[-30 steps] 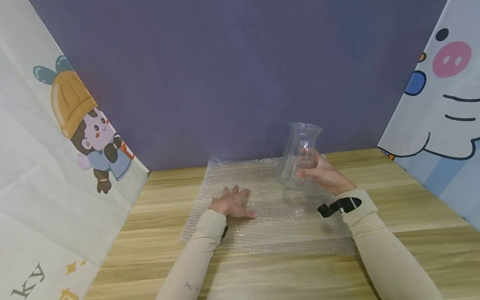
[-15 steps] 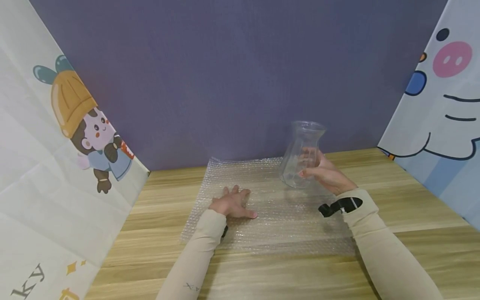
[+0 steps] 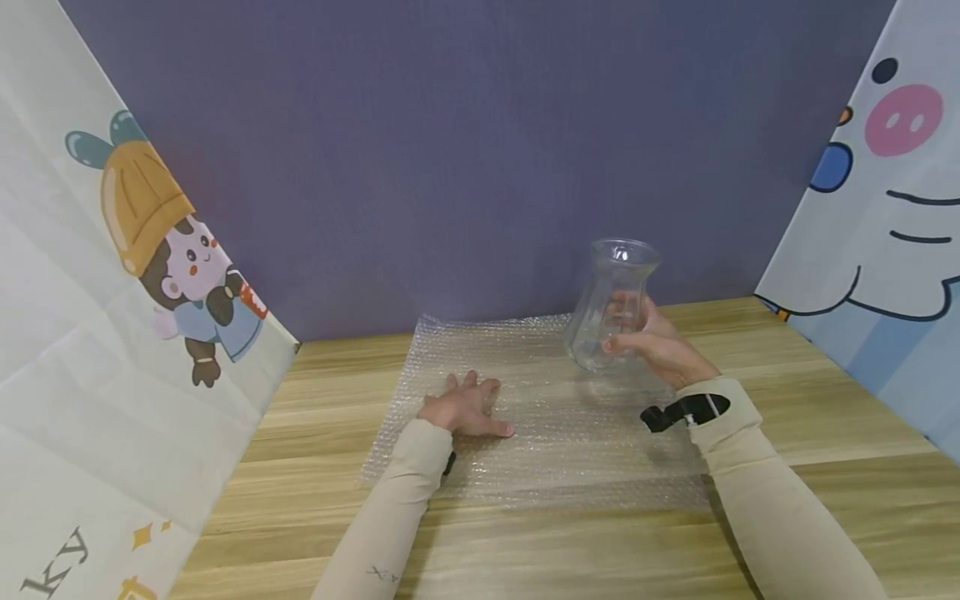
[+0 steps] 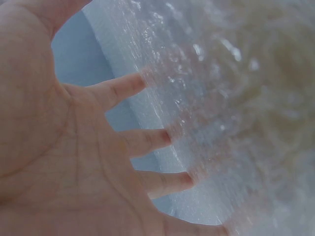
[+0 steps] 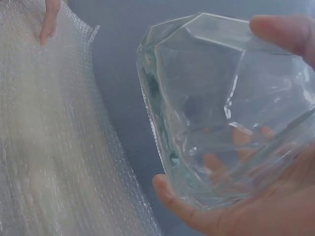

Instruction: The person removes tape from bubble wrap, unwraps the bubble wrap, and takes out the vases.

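A clear glass vase (image 3: 588,329) with a flared rim and faceted body is gripped at its side by my right hand (image 3: 667,350), tilted to the right over the far part of a bubble wrap sheet (image 3: 570,467). In the right wrist view, the thumb and fingers wrap around the vase (image 5: 197,93), whose thick base faces the bubble wrap (image 5: 54,142). My left hand (image 3: 465,410) rests on the sheet's left part with fingers spread. The left wrist view has its palm (image 4: 78,142) facing the camera, the fingertips partly hidden behind bubble wrap (image 4: 256,98).
The bubble wrap lies flat on a wood-grain table (image 3: 315,467). A dark blue-purple panel (image 3: 480,158) stands along the back edge. Printed cartoon sheets flank the table, a white left sheet (image 3: 67,333) and a white and blue right sheet (image 3: 915,267).
My right hand has carried the vase a little to the right and slightly up, tipping its mouth further right. The left hand has stayed in place on the bubble wrap.
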{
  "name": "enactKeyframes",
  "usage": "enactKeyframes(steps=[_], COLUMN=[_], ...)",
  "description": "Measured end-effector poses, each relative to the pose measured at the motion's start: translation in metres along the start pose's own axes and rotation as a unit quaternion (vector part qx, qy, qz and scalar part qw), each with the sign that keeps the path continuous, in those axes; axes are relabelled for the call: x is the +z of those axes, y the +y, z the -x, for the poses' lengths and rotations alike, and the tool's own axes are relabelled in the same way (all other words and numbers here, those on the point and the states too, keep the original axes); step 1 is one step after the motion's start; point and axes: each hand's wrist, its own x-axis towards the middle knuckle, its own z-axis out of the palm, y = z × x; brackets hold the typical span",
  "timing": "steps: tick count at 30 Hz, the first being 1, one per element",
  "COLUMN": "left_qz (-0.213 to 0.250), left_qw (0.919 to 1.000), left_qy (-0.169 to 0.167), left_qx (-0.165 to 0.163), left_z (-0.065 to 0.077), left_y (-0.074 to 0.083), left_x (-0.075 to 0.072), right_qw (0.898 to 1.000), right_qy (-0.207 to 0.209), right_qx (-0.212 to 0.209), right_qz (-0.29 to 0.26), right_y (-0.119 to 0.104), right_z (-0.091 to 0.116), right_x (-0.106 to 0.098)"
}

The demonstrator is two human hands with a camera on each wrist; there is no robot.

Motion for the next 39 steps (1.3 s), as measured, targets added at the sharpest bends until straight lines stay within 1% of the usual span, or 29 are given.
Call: enactKeyframes(steps=[5, 15, 27, 39], left_qz=[0.002, 0.003, 0.003, 0.000], left_qw=[1.0000, 1.0000, 1.0000, 1.0000], left_qy=[0.000, 0.000, -0.001, 0.000], left_qx=[0.000, 0.003, 0.000, -0.002], left_z=[0.000, 0.001, 0.000, 0.000], left_y=[0.000, 0.000, 0.000, 0.000], left_x=[0.000, -0.001, -0.001, 0.000], right_qw=[1.000, 1.000, 0.999, 0.998], right_qy=[0.007, 0.027, 0.037, 0.053], right_qx=[0.004, -0.005, -0.004, -0.009], right_qz=[0.013, 0.010, 0.031, 0.019], right_y=[-0.002, -0.006, -0.006, -0.007], right_z=[0.001, 0.002, 0.003, 0.005], right_x=[-0.004, -0.007, -0.010, -0.015])
